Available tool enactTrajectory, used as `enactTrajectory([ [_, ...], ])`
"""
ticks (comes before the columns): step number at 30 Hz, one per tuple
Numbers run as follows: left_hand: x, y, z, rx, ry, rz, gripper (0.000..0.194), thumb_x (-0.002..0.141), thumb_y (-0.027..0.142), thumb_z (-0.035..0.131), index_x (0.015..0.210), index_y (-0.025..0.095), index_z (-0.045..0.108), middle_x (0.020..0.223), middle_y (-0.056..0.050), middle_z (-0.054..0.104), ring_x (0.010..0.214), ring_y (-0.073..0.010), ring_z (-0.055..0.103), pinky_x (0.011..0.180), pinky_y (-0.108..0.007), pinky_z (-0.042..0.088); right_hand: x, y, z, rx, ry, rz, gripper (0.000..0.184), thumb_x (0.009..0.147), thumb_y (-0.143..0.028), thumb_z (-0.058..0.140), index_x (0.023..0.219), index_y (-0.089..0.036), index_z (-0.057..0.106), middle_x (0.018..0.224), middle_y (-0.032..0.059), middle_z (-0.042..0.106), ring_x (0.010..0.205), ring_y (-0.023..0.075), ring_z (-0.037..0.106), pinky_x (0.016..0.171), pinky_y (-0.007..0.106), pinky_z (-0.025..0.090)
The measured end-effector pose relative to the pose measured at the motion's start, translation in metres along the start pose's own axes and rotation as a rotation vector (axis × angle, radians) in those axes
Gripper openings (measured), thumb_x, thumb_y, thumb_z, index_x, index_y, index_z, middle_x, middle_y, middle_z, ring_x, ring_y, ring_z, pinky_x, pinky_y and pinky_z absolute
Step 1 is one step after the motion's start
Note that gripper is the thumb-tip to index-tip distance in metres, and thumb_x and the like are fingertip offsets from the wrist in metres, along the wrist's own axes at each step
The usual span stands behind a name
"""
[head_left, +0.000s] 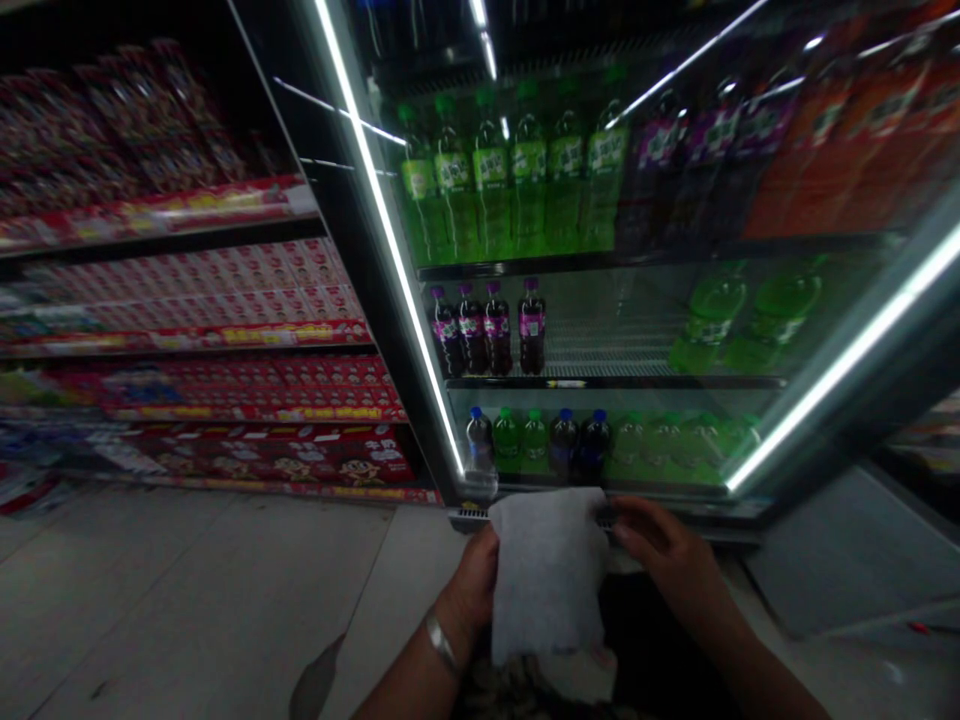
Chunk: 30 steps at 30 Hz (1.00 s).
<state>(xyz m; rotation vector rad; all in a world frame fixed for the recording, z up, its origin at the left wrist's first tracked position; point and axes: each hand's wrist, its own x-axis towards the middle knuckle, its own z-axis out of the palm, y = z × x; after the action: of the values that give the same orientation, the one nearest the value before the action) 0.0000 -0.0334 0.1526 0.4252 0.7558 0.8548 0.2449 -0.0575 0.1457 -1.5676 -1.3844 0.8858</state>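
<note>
The left hand (471, 590) and right hand (664, 550) hold a white cloth (547, 575) by its sides, fingers closed narrowly on it, in front of a glass-door drinks fridge (847, 360).

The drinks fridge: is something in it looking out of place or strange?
Yes. On the fridge's middle shelf, two green bottles seem to lie on their sides, while the purple bottles stand upright.

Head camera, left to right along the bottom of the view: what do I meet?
grey floor tiles → metal bangle → left hand → white cloth → right hand
</note>
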Motion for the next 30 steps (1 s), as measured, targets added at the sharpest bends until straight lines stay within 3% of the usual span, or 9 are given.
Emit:
enactTrajectory([
  [2, -0.003, -0.001, 0.004, 0.206, -0.081, 0.091, 0.030, 0.063, 0.032, 0.081, 0.085, 0.014, 0.074, 0.081, -0.007, 0.076, 0.089, -0.0275, 0.070, 0.094, -0.041, 0.052, 0.000, -0.004, 0.001, -0.037, -0.027, -0.098, 0.063, 0.080, -0.057, 0.065, 0.130, -0.019, 0.062, 0.133, 0.0086, 0.057, 0.121, 0.0260, 0.057, 0.109, 0.039, 0.046],
  [5, -0.006, -0.005, 0.010, 0.606, -0.228, 0.096, 0.021, 0.075, 0.024, 0.064, 0.088, 0.014, 0.076, 0.084, -0.006, 0.076, 0.080, -0.0212, 0.068, 0.083, -0.033, 0.051, -0.003, -0.012, 0.005, -0.091, -0.205, -0.206, 0.067, 0.075, -0.051, 0.072, 0.134, -0.021, 0.063, 0.143, 0.0076, 0.049, 0.135, 0.0275, 0.045, 0.119, 0.040, 0.033],
  [8, -0.005, -0.009, 0.014, 0.806, -0.327, 0.129, 0.036, 0.073, 0.016, 0.049, 0.095, 0.016, 0.078, 0.097, -0.006, 0.077, 0.088, -0.0204, 0.069, 0.084, -0.030, 0.050, -0.009, -0.020, 0.013, -0.102, -0.441, -0.124, 0.074, 0.068, -0.040, 0.075, 0.137, -0.019, 0.061, 0.136, 0.0095, 0.055, 0.126, 0.0280, 0.052, 0.112, 0.038, 0.040],
  [11, 0.000, -0.013, 0.014, 0.844, -0.346, 0.200, 0.053, 0.066, 0.010, 0.041, 0.106, 0.017, 0.076, 0.109, -0.005, 0.075, 0.102, -0.0220, 0.068, 0.094, -0.032, 0.049, -0.015, -0.023, 0.023, -0.104, -0.539, -0.032, 0.074, 0.064, -0.031, 0.070, 0.136, -0.016, 0.061, 0.128, 0.0100, 0.060, 0.116, 0.0265, 0.057, 0.103, 0.033, 0.045],
  [16, 0.007, -0.017, 0.003, 0.825, -0.097, 0.199, 0.040, 0.073, 0.021, 0.051, 0.106, 0.014, 0.073, 0.105, -0.009, 0.075, 0.102, -0.0266, 0.066, 0.094, -0.038, 0.048, -0.020, -0.015, 0.031, -0.082, -0.502, -0.014, 0.056, 0.070, -0.033, 0.060, 0.123, -0.017, 0.067, 0.124, 0.0095, 0.063, 0.115, 0.0262, 0.058, 0.103, 0.032, 0.042],
  [19, 0.006, -0.016, -0.003, 0.782, -0.022, 0.188, 0.040, 0.081, 0.038, 0.058, 0.114, 0.017, 0.069, 0.120, -0.009, 0.070, 0.118, -0.0283, 0.059, 0.106, -0.040, 0.041, -0.018, -0.011, 0.029, -0.093, -0.431, -0.011, 0.040, 0.075, -0.040, 0.058, 0.105, -0.017, 0.070, 0.108, 0.0073, 0.067, 0.104, 0.0249, 0.061, 0.097, 0.031, 0.044],
  [22, 0.005, -0.017, -0.004, 0.757, -0.185, 0.199, 0.052, 0.082, 0.047, 0.062, 0.126, 0.018, 0.062, 0.132, -0.010, 0.064, 0.126, -0.0295, 0.055, 0.111, -0.042, 0.039, -0.015, -0.010, 0.027, -0.106, -0.382, 0.006, 0.030, 0.074, -0.042, 0.055, 0.086, -0.017, 0.066, 0.087, 0.0045, 0.067, 0.087, 0.0222, 0.062, 0.080, 0.027, 0.046],
  [25, 0.006, -0.020, 0.000, 0.713, -0.366, 0.157, 0.062, 0.069, 0.028, 0.075, 0.127, 0.014, 0.060, 0.124, -0.011, 0.069, 0.114, -0.0300, 0.063, 0.100, -0.040, 0.048, -0.014, -0.010, 0.026, -0.126, -0.369, 0.008, 0.029, 0.069, -0.039, 0.052, 0.083, -0.016, 0.064, 0.081, 0.0035, 0.065, 0.081, 0.0211, 0.061, 0.070, 0.025, 0.042],
  [30, 0.008, -0.022, 0.004, 0.883, -0.207, 0.196, 0.040, 0.070, 0.015, 0.057, 0.108, 0.010, 0.069, 0.106, -0.009, 0.073, 0.105, -0.0270, 0.065, 0.092, -0.035, 0.048, -0.014, -0.005, 0.026, -0.098, -0.354, -0.011, 0.034, 0.067, -0.037, 0.052, 0.086, -0.014, 0.068, 0.084, 0.0052, 0.066, 0.085, 0.0227, 0.061, 0.073, 0.026, 0.043],
])
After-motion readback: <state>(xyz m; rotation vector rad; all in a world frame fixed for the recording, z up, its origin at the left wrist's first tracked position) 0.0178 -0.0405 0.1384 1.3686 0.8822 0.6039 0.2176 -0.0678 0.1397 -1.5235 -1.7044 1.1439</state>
